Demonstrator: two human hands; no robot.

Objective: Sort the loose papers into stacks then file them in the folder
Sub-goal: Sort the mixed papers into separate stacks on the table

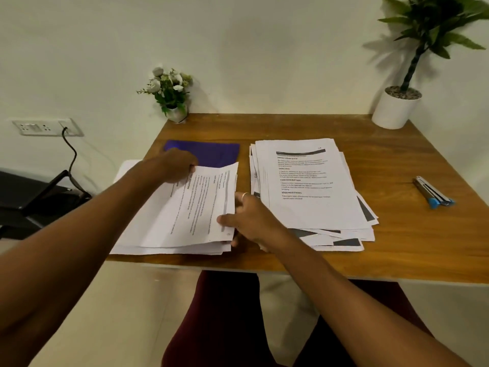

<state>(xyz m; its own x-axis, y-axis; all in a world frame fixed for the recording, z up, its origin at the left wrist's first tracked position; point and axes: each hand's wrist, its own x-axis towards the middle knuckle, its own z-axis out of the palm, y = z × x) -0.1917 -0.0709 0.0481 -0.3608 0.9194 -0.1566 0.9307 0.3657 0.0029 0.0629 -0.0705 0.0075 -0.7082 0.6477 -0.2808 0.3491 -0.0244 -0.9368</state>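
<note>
1. Table point(397, 247): wooden top, which we view from its near edge.
2. Left stack point(185, 207): printed sheets near the front; we note its left side overhangs the table.
3. Folder point(211, 153): blue, flat, behind the left stack and partly under it.
4. Right stack point(312, 207): loosely squared sheets, just beside the left stack.
5. Pens point(434, 193): bundled, well apart to the right.
6. Flower pot point(176, 113), far-left corner; white pot point(394, 109), far-right corner.

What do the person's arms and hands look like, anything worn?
The left forearm and right forearm are bare: no sleeves, watch or bracelet in view. No gloves on the left hand or right hand. The only item worn is a thin pale ring on one right-hand finger.
</note>
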